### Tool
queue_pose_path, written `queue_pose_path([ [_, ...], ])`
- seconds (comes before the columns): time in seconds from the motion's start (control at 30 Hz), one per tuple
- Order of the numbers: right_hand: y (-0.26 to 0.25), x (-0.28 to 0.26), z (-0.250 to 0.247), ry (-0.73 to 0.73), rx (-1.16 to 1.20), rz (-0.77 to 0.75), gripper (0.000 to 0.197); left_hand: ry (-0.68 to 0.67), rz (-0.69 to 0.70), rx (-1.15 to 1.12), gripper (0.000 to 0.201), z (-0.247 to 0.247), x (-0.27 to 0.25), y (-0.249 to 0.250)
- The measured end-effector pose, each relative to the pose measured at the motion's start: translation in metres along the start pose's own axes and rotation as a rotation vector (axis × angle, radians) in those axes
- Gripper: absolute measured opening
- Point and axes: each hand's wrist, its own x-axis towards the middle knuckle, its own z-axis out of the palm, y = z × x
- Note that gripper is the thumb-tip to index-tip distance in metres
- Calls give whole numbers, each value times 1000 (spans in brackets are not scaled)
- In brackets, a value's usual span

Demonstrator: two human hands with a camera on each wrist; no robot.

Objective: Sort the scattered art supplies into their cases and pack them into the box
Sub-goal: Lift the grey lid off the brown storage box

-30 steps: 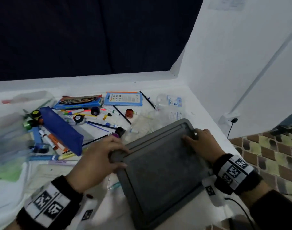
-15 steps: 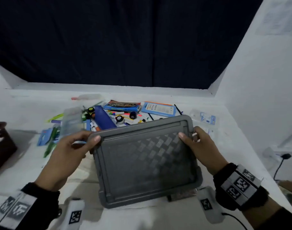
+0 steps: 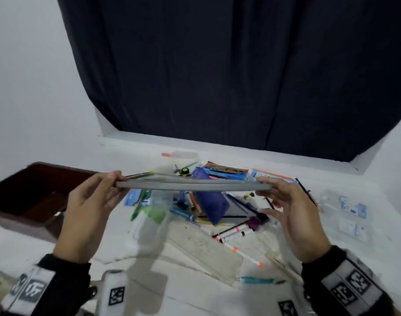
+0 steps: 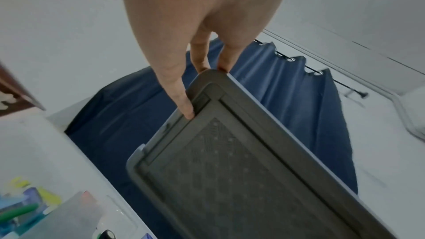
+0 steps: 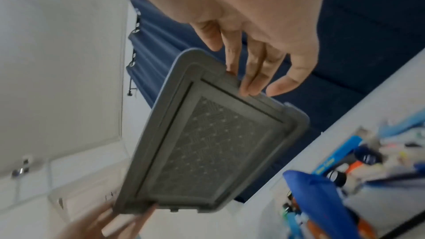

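Observation:
A flat grey box lid (image 3: 190,185) hangs level above the table, edge-on in the head view. My left hand (image 3: 117,181) pinches its left end, thumb on top and fingers beneath. My right hand (image 3: 264,190) holds the right end, with one finger over the edge, the others under it and the thumb hanging apart below. The wrist views show the lid's patterned underside (image 4: 241,170) (image 5: 207,152). Beneath it lie scattered markers (image 3: 233,233), pens and a blue pencil pouch (image 3: 212,201). A dark brown box (image 3: 24,192) stands at the left.
A frosted clear case (image 3: 149,224) lies under my left hand. A flat blue pencil box (image 3: 224,173) sits at the back, blister packs (image 3: 352,208) at the right, a teal pen (image 3: 256,280) near the front. A dark curtain hangs behind the table.
Both hands have lifted the grey lid off the table and tipped it from facing me to level and edge-on. The view has swung left, bringing the brown box into sight.

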Motion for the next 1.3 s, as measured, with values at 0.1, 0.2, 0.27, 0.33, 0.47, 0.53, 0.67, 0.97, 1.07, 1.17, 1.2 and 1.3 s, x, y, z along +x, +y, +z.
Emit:
queue_pose_path([
  [0.1,8,1,32,-35,-86,-46,30,13,-58,-1,28,-35,18,0],
  [0.2,20,4,66,-51,-175,-132,17,-41,-125,14,51,-77,39,1],
  [0.27,28,6,91,-73,-179,-127,19,-127,-109,146,64,-106,51,6],
  [0.33,39,7,120,-78,-211,-124,33,-188,-90,288,73,-131,65,12],
  [0.47,59,8,185,-43,-294,-127,59,-195,-76,461,85,-177,100,23],
  [0.53,69,9,216,-13,-302,-148,62,-193,-52,483,82,-195,116,30],
  [0.67,78,14,274,36,-221,-147,54,-249,-25,450,64,-221,144,39],
  [0.97,47,51,367,-50,-133,-86,23,-345,51,422,67,-259,228,59],
  [1.07,49,71,390,-147,-196,-50,27,-334,27,445,67,-274,259,56],
  [1.17,58,95,412,-211,-240,26,26,-348,-12,504,59,-291,289,53],
  [1.2,62,103,418,-227,-242,63,28,-352,-29,533,57,-300,299,51],
  [1.3,73,121,435,-284,-245,182,29,-343,-111,557,57,-321,326,47],
])
